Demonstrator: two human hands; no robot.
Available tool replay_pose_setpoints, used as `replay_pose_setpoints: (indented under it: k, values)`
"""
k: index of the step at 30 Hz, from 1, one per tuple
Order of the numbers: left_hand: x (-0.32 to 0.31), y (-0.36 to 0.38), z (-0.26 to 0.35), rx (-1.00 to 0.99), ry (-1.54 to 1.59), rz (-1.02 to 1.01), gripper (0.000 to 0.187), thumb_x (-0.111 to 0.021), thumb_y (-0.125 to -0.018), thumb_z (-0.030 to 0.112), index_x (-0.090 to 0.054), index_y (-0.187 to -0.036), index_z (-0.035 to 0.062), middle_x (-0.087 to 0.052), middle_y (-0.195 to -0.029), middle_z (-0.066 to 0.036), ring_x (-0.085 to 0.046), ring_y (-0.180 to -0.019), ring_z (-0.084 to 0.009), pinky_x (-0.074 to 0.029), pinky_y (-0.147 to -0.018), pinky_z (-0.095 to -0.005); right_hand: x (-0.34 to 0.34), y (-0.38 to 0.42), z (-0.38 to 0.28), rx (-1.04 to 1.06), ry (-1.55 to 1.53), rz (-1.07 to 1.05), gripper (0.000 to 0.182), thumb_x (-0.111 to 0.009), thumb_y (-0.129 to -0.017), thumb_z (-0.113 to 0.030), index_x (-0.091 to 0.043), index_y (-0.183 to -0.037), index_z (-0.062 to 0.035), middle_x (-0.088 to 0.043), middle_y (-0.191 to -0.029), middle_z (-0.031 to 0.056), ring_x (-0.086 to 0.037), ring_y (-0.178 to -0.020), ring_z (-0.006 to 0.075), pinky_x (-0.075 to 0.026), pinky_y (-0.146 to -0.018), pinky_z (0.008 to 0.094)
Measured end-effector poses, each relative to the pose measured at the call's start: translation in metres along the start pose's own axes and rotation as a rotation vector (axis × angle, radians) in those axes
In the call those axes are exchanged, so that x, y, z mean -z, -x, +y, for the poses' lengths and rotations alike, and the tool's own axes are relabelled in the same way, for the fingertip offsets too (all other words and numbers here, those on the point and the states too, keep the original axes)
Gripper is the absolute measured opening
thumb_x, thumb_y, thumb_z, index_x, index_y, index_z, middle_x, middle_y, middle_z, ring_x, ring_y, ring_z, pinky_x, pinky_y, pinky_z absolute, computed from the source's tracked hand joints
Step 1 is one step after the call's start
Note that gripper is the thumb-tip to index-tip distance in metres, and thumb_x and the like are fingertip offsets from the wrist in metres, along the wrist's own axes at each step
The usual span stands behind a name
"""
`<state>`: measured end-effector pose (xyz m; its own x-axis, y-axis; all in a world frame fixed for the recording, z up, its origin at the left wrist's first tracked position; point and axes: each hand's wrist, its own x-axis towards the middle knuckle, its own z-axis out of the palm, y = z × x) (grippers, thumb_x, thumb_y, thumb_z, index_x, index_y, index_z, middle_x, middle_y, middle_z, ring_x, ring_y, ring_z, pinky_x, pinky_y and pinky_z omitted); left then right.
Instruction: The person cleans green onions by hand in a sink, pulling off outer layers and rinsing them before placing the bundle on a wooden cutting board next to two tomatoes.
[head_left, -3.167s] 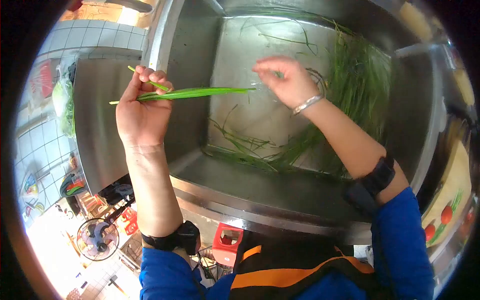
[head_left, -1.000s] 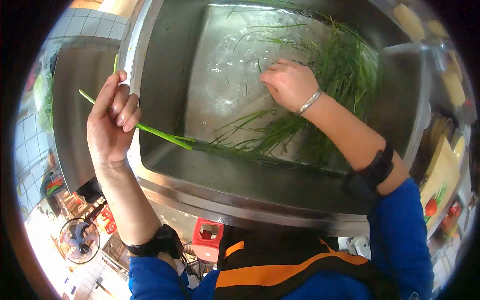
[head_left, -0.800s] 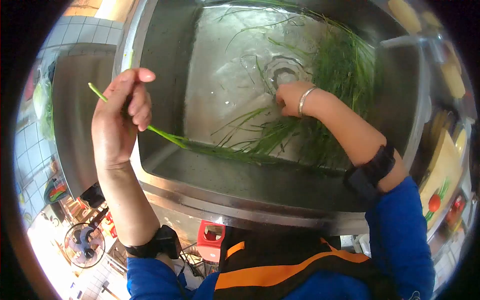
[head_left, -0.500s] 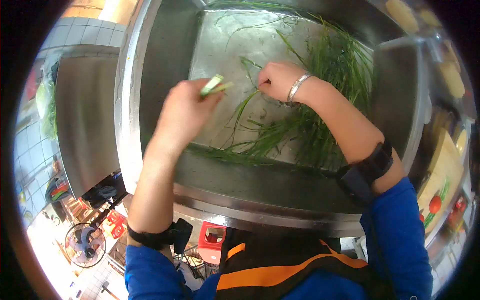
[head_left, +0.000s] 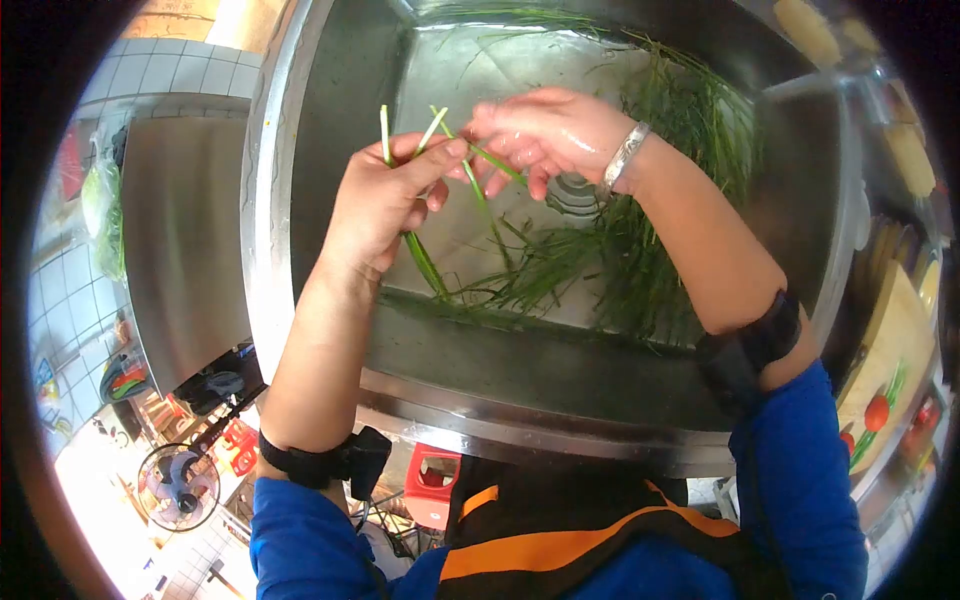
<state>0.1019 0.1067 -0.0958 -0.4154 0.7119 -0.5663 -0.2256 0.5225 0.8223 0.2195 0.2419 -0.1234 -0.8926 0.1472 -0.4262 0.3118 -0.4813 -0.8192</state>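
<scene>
Pinched between thumb and fingers of my left hand are a few garlic chives, pale cut ends pointing up and green leaves hanging below. Beside it, over the sink, my right hand wears a silver bracelet. Its fingers are bent but apart, right at one chive strand that slants across from the left hand. Under both hands is a metal sink with water in it. A large mass of loose chives floats along its right side and lower middle.
A steel panel stands left of the sink, with a bagged green vegetable beyond it. On the right, a cutting board lies near a red tomato. A fan and red stool are lower left.
My right hand has loosened from a closed pinch and come left, up to my left hand. The left hand has turned, its chives now more upright with leaves showing below.
</scene>
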Motion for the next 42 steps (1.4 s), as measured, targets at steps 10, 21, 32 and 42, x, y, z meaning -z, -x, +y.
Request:
replay_pose_setpoints:
  k: [10, 21, 32, 42]
  values:
    - [0.011, -0.008, 0.004, -0.107, 0.122, 0.172, 0.012, -0.062, -0.070, 0.012, -0.058, -0.078, 0.0046, -0.055, -0.066, 0.000, -0.042, -0.048, -0.0028, -0.021, -0.035, -0.0139, -0.015, -0.003, 0.000, -0.078, 0.121, -0.145, 0.027, -0.048, -0.080, -0.022, -0.053, -0.090, 0.0035, -0.059, -0.082, 0.0134, -0.060, -0.073, 0.0210, -0.038, -0.040, 0.0195]
    - [0.030, -0.007, 0.017, -0.291, 0.171, 0.470, 0.015, -0.067, -0.066, 0.011, -0.056, -0.075, 0.0059, -0.056, -0.065, 0.000, -0.044, -0.050, -0.0036, -0.023, -0.036, -0.0133, -0.016, -0.003, -0.001, -0.107, 0.030, -0.253, 0.025, -0.047, -0.078, -0.018, -0.053, -0.086, 0.0045, -0.058, -0.085, 0.0153, -0.060, -0.075, 0.0214, -0.042, -0.041, 0.0212]
    - [0.042, -0.012, 0.023, -0.372, 0.271, 0.658, 0.015, -0.064, -0.069, 0.014, -0.056, -0.078, 0.0055, -0.057, -0.068, -0.001, -0.046, -0.052, -0.0049, -0.026, -0.040, -0.0156, -0.008, -0.011, 0.024, -0.069, -0.198, 0.222, 0.022, -0.047, -0.072, -0.016, -0.055, -0.083, 0.0010, -0.060, -0.083, 0.0133, -0.059, -0.068, 0.0168, -0.041, -0.047, 0.0206]
    - [0.047, -0.018, 0.025, -0.366, 0.312, 0.632, 0.016, -0.064, -0.070, 0.015, -0.054, -0.077, 0.0053, -0.058, -0.073, -0.004, -0.047, -0.054, -0.0057, -0.026, -0.040, -0.0166, -0.011, -0.009, 0.021, 0.089, 0.132, -0.173, 0.027, -0.047, -0.075, -0.010, -0.053, -0.099, 0.0018, -0.059, -0.087, 0.0046, -0.040, -0.041, 0.0033, -0.034, -0.037, 0.0172]
